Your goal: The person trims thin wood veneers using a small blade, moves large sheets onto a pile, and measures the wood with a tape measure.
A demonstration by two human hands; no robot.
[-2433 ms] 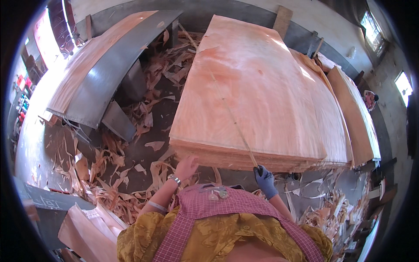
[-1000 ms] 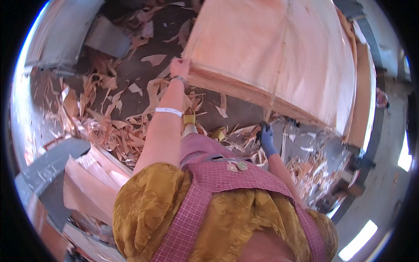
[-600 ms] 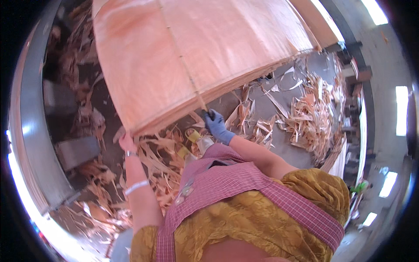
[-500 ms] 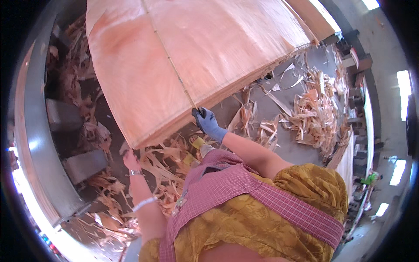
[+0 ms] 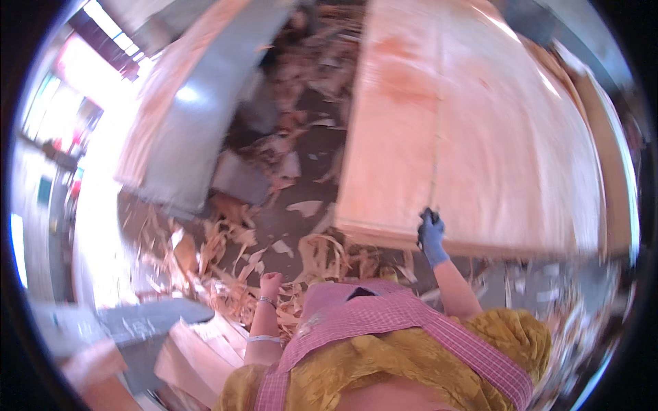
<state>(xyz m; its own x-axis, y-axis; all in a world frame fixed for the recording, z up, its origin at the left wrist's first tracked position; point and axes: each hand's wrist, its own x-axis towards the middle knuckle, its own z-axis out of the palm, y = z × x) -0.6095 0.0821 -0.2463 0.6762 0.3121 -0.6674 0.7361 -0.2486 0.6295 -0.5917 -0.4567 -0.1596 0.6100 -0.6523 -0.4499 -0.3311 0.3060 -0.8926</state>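
Note:
My right hand [image 5: 432, 236], in a blue glove with dark fingertips, is closed around the near end of a long thin stick [image 5: 436, 151]. The stick runs away from me over the top of a broad stack of pale pinkish wood veneer sheets [image 5: 510, 144]. That hand is at the stack's near edge. My left hand [image 5: 271, 282] is bare, with a bracelet at the wrist. It is curled into a fist in front of my apron, apart from the stack, and nothing shows in it.
Veneer scraps [image 5: 319, 257] litter the floor before me and along the gap left of the stack. A second stack with a grey side [image 5: 199, 116] stands across that gap, grey blocks [image 5: 240, 177] beside it. Loose veneer sheets [image 5: 195, 359] lie at the lower left.
The view has swung left, so the stack appears farther right. My left hand has come away from beside the stack's corner and is fisted. My right hand still grips the stick.

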